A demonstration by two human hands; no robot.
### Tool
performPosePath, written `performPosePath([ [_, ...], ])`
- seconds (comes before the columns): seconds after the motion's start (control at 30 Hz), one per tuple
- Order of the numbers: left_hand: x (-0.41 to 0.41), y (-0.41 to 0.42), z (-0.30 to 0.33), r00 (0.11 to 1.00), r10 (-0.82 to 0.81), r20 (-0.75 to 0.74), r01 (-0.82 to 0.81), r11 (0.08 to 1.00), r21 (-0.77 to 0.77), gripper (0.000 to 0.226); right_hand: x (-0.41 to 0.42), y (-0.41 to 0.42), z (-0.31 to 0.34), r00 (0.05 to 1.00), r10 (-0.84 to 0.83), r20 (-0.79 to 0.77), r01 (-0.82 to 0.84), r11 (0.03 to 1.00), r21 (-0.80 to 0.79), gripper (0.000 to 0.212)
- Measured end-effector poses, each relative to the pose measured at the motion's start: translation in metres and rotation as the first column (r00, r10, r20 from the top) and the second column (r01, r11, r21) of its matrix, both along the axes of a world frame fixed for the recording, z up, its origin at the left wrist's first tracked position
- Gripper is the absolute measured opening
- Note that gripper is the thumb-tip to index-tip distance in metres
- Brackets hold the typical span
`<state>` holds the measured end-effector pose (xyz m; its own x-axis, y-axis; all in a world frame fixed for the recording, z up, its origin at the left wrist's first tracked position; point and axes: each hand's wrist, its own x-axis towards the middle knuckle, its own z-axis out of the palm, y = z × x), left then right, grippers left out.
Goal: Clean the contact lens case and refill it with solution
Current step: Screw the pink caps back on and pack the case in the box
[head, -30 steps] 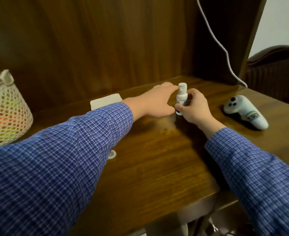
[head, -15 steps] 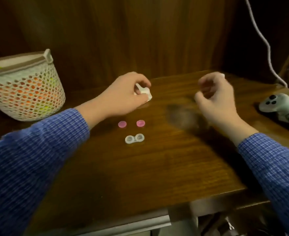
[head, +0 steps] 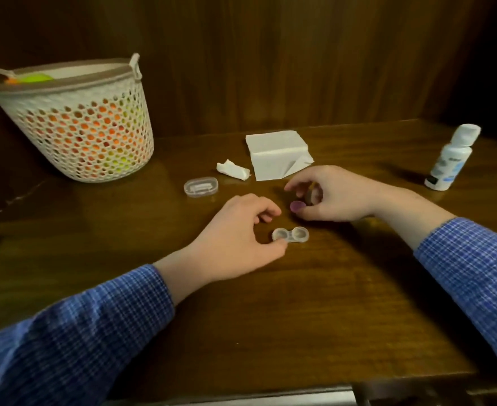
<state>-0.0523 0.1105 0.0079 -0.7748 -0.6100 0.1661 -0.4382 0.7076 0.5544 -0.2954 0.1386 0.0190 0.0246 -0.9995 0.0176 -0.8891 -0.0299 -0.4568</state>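
While the left hand [head: 235, 238] rests on the wooden table [head: 300, 312], its thumb tip touches the left well of the clear contact lens case [head: 290, 235], fingers loosely curled above it; whether they actually pinch the case cannot be told. Both wells stand uncapped, near the table's middle and well back from the front edge. Just behind and to the right, the right hand [head: 332, 194] holds a purple cap [head: 297, 206] at its fingertips, low over the tabletop; a second, darker round shape sits inside the curled fingers, too shadowed to identify. Behind the hands lie a crumpled tissue piece [head: 232, 170], a folded white tissue [head: 276, 153] with one corner turned up, and a small clear plastic box [head: 201, 186], each apart from the others. A solution bottle [head: 451, 158] stands capped and upright near the right rear of the table, well apart from the right hand. A perforated basket [head: 77, 121] occupies the left rear corner against the dark wood wall. Bare tabletop extends from the case forward to the front edge, between the two checked blue sleeves [head: 74, 332].
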Motion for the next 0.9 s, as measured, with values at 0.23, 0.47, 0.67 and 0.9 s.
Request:
performPosePath([
  [0.23, -0.007, 0.0, -0.007, 0.999, -0.017, -0.036, 0.018, 0.999, 0.031, 0.065, 0.003, 0.009, 0.003, 0.99, 0.097, -0.105, -0.098, 0.995, -0.002, 0.027],
  [0.47, -0.004, 0.0, -0.007, 0.997, -0.03, -0.07, 0.035, 0.996, 0.077, 0.065, 0.007, 0.024, 0.013, 0.997, 0.079, -0.011, -0.079, 0.997, -0.017, 0.021],
  [0.67, -0.002, -0.002, -0.009, 0.994, -0.032, -0.108, 0.041, 0.996, 0.084, 0.068, 0.008, 0.035, 0.017, 0.965, 0.059, 0.256, -0.038, 0.996, -0.086, 0.022],
  [0.9, -0.002, -0.004, -0.009, 0.991, -0.029, -0.127, 0.04, 0.996, 0.084, 0.07, 0.006, 0.046, 0.017, 0.893, 0.119, 0.435, -0.092, 0.992, -0.084, 0.012],
])
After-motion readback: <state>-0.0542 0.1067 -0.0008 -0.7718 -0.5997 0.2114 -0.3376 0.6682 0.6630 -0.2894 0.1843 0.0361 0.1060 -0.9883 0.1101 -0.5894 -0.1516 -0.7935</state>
